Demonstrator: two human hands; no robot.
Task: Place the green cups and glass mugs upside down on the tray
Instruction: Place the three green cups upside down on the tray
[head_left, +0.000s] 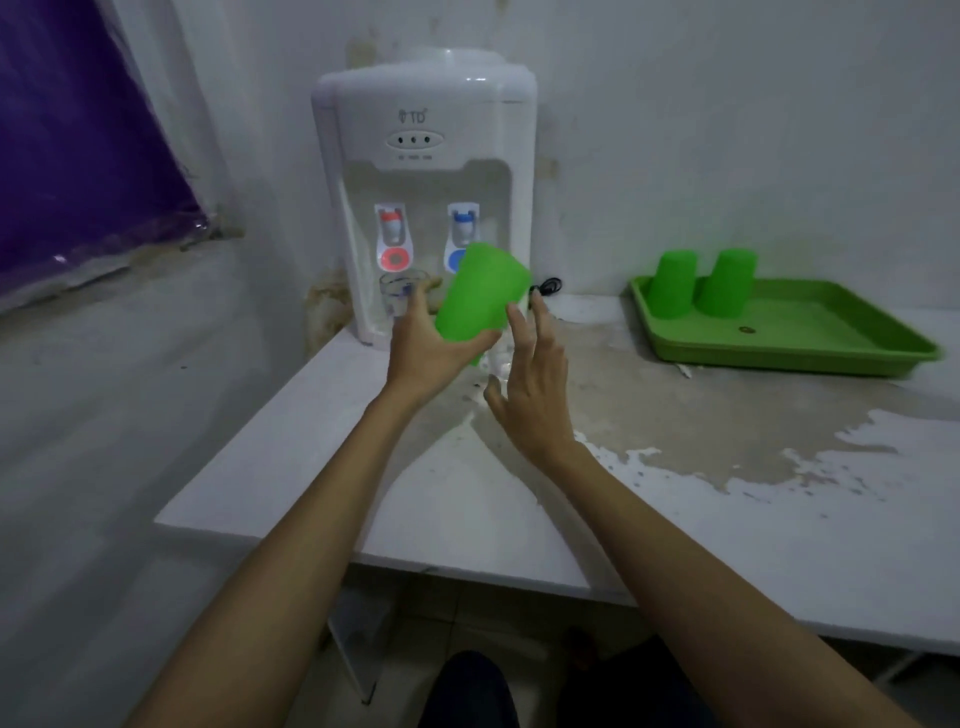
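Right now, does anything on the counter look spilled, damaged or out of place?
Yes. The white counter has a large brownish patch with ragged edges between the water dispenser and the green tray; worn coating or stain, I cannot tell. The two green cups on the tray stand neatly upside down.

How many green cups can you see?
3. Two green cups stand upside down at the tray's back left corner; the left hand holds a third. More may be hidden.
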